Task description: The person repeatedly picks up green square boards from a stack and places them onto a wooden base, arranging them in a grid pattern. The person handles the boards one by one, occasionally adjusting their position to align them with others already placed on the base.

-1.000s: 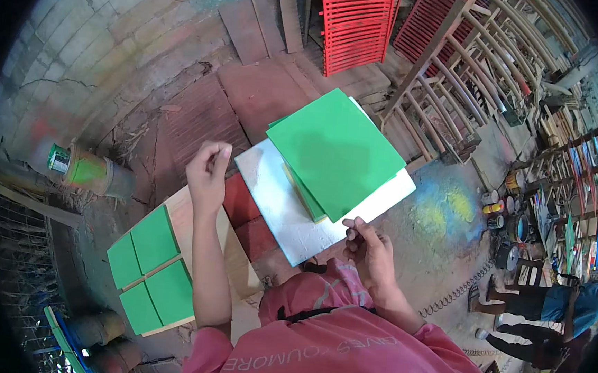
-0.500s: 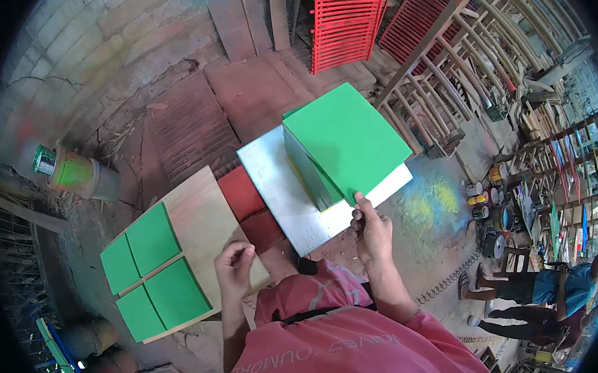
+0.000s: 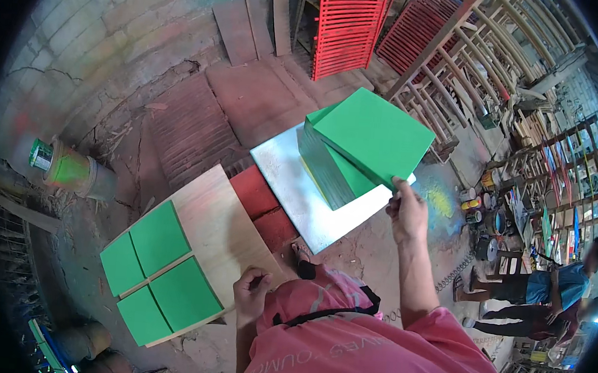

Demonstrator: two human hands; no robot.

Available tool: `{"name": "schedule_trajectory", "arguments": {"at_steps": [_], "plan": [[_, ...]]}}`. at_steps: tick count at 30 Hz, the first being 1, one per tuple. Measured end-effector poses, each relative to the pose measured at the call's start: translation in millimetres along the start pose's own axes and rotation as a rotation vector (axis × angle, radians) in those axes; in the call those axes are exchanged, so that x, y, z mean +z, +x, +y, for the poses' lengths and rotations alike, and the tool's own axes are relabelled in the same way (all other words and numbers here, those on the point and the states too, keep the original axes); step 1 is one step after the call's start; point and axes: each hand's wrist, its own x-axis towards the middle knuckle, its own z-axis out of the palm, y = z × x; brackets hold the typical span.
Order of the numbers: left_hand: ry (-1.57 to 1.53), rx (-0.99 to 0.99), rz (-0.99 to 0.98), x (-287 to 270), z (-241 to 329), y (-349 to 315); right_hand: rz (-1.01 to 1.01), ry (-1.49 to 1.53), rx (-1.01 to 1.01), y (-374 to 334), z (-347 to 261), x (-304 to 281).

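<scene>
My right hand (image 3: 408, 211) pinches the near corner of a flat green panel (image 3: 379, 133) between thumb and fingers. That panel is turned and shifted right over a stack of green panels (image 3: 348, 173), so the stack's top shows beneath it. The stack stands on a shiny silvery board (image 3: 324, 226). My left hand (image 3: 253, 291) is closed, fingers curled with nothing visible in them, beside the right edge of a pale wooden board (image 3: 214, 212). Several green panels (image 3: 160, 239) lie flat in a two-by-two arrangement on that board's left end.
Red blocks (image 3: 259, 208) sit between the two boards. Paint-stained buckets (image 3: 71, 170) stand at the left by a block wall. Red slatted racks (image 3: 348, 30) and wooden frames (image 3: 445, 86) are at the back. Two people (image 3: 548, 287) stand at the far right, near paint cans (image 3: 494, 228).
My right hand has moved right and slightly up, drawing the top panel off the stack's line and uncovering more green beneath. My left hand has shifted right and down in view, still closed.
</scene>
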Motion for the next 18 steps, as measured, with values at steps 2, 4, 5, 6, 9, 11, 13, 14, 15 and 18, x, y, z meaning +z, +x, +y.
{"name": "schedule_trajectory", "arguments": {"at_steps": [2, 4, 5, 6, 9, 11, 13, 14, 15, 18], "plan": [[-0.051, -0.026, -0.013, -6, -5, -4, -0.024, 0.039, -0.003, 3, -8, -1], [-0.088, -0.051, -0.033, -12, -4, -6, -0.028, 0.026, -0.021, 5, -15, -2], [-0.107, -0.065, -0.046, -15, -3, -8, -0.032, 0.06, -0.031, 4, -18, -2], [-0.12, -0.067, -0.043, -17, -1, -9, -0.036, 0.095, -0.041, 4, -20, 0], [-0.119, -0.087, -0.043, -25, 3, -13, 0.012, 0.143, -0.046, 10, -21, 7], [-0.071, -0.12, -0.055, -31, 2, -17, 0.011, 0.176, -0.023, 9, -24, 9], [-0.098, -0.092, -0.056, -35, 1, -17, 0.017, 0.207, -0.009, 10, -29, 12], [-0.112, -0.078, -0.057, -36, 0, -18, 0.025, 0.221, -0.004, 12, -32, 12], [-0.102, -0.084, -0.052, -39, -5, -20, 0.032, 0.235, 0.001, 14, -34, 12], [-0.108, -0.106, -0.034, -45, -12, -25, 0.035, 0.275, 0.003, 21, -36, 8]]}}
